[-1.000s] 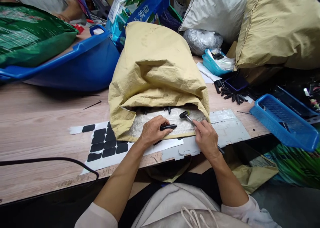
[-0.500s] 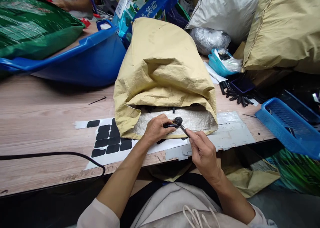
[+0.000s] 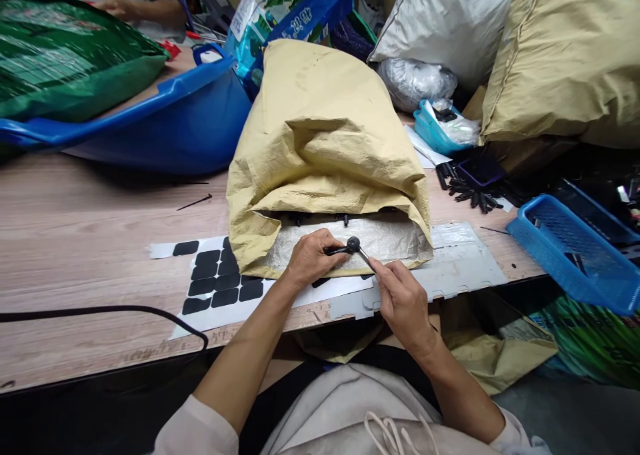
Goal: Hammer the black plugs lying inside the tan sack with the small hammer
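Note:
My left hand point(image 3: 315, 256) is closed, pinching a slim black part point(image 3: 337, 250) at the mouth of a yellow woven sack point(image 3: 327, 155). At this part's right end sits a round black knob point(image 3: 353, 244). My right hand point(image 3: 403, 300) is closed around a thin shiny metal rod point(image 3: 365, 255), whose upper end meets the knob. Whether rod and knob are one piece I cannot tell. Small black pieces point(image 3: 345, 220) show inside the sack's pale lining. Beneath the sack's lower left corner lies a white sheet with black rounded stickers point(image 3: 225, 297).
A blue tub point(image 3: 165, 125) and a green sack point(image 3: 75, 52) stand at left. To the right are a blue basket point(image 3: 575, 255), a turquoise basket point(image 3: 443, 132) and loose black pieces point(image 3: 477, 194). Another person's hand point(image 3: 117, 7) shows at top left. A black cable point(image 3: 100, 312) crosses the table.
The black part, knob and rod have shifted slightly left, and the part's tilt has changed a little. Both hands keep their hold. The other person's hand has moved a little left.

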A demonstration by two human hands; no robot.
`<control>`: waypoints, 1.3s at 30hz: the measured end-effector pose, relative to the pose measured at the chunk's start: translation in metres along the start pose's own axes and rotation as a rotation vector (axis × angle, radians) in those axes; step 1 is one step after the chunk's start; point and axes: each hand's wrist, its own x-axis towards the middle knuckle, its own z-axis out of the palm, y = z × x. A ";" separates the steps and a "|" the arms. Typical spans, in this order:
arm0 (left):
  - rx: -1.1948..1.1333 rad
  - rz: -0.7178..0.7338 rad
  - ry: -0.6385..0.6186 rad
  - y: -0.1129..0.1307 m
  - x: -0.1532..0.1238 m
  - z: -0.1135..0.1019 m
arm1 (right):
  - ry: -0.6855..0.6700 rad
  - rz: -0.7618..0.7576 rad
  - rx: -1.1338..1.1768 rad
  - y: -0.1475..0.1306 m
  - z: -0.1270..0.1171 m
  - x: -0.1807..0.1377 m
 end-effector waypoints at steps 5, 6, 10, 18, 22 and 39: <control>0.081 0.016 0.005 0.002 0.000 0.000 | 0.032 0.021 -0.061 0.011 -0.005 0.004; 0.099 0.015 0.007 0.002 0.000 0.000 | 0.054 0.024 -0.104 0.015 -0.006 0.007; 0.159 0.003 0.009 0.005 0.000 0.000 | 0.096 0.068 -0.363 0.036 -0.002 0.015; 0.257 0.044 0.008 0.006 -0.003 0.003 | 0.070 0.090 -0.519 0.049 0.012 0.015; 0.265 0.050 -0.015 0.002 -0.002 0.004 | 0.066 0.082 -0.512 0.048 0.011 0.015; 0.231 0.058 -0.020 0.001 -0.003 0.002 | 0.072 0.104 -0.501 0.045 0.012 0.014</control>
